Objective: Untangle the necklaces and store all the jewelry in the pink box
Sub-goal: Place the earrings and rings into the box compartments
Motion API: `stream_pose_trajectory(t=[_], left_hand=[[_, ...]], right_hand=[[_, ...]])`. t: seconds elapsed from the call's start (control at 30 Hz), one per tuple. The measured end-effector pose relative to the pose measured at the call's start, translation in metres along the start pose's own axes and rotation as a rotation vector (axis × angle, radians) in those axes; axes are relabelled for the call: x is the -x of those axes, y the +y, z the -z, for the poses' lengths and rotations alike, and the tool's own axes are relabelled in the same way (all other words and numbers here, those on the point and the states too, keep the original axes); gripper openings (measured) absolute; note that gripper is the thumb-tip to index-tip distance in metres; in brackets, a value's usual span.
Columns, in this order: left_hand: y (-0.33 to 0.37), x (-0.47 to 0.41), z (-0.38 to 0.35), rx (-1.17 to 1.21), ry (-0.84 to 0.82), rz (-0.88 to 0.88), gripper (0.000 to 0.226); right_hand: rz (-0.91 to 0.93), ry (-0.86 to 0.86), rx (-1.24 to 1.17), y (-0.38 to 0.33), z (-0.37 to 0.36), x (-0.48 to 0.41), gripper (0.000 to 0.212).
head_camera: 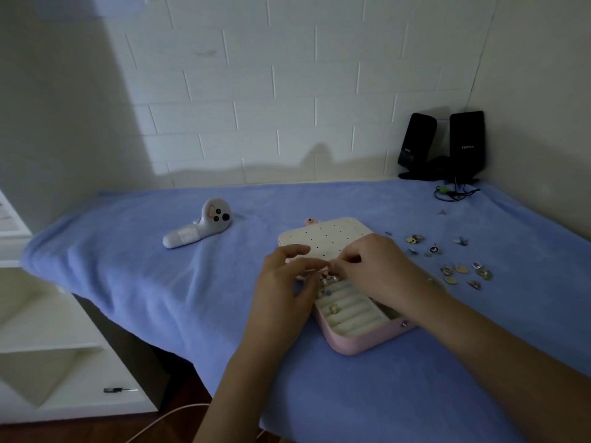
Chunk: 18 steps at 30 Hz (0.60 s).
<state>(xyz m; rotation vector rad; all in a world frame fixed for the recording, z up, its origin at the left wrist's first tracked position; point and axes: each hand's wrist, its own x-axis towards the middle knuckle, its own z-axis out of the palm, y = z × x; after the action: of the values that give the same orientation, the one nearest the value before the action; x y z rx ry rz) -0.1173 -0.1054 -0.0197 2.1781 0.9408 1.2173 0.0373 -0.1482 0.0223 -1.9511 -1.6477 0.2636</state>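
The pink box (pixel 358 342) lies open on the blue cloth (pixel 153 282), its base nearer the person and its lid (pixel 323 238) folded flat away from them, showing a cream panel dotted with small holes. The base holds cream ring rolls (pixel 353 313). A small cluster of shiny jewelry (pixel 327 279) sits at the far end of these rolls, close to the hinge, and a gold piece (pixel 334 309) is tucked into a roll further toward the person.

Both hands hover over the hinge line of the box. The left hand (pixel 287 278) comes in from the box's left side and the right hand (pixel 374 266) from its right, and their fingertips meet above the middle of the hinge. On each hand the fingers are curled and thumb and forefinger are drawn narrow, as in a pinch; whether anything thin lies between them cannot be told. The jewelry cluster in the box lies just below the meeting fingertips, apart from them.

Loose jewelry pieces (pixel 460 270), gold and silver, lie scattered on the cloth to the right of the box, well apart from both hands. A white handheld controller (pixel 200 230) lies to the left of the box. Two black speakers (pixel 467 142) stand far beyond the box to its right, against the wall, with a dark cable (pixel 454 194) coiled before them.
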Motion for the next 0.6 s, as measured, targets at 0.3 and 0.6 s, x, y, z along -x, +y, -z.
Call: stream_pose_trajectory(t=[0.3,0.6], left_hand=[[0.001,-0.001,-0.002,-0.088,-0.115,-0.022,0.021],[0.002,-0.001,0.000,-0.034,-0.184,0.030,0.024]], right_hand=[[0.144,-0.219,0.007,0.005,0.022,0.002,0.022],[0.205,-0.359,-0.122,0.008,0.054,0.011,0.006]])
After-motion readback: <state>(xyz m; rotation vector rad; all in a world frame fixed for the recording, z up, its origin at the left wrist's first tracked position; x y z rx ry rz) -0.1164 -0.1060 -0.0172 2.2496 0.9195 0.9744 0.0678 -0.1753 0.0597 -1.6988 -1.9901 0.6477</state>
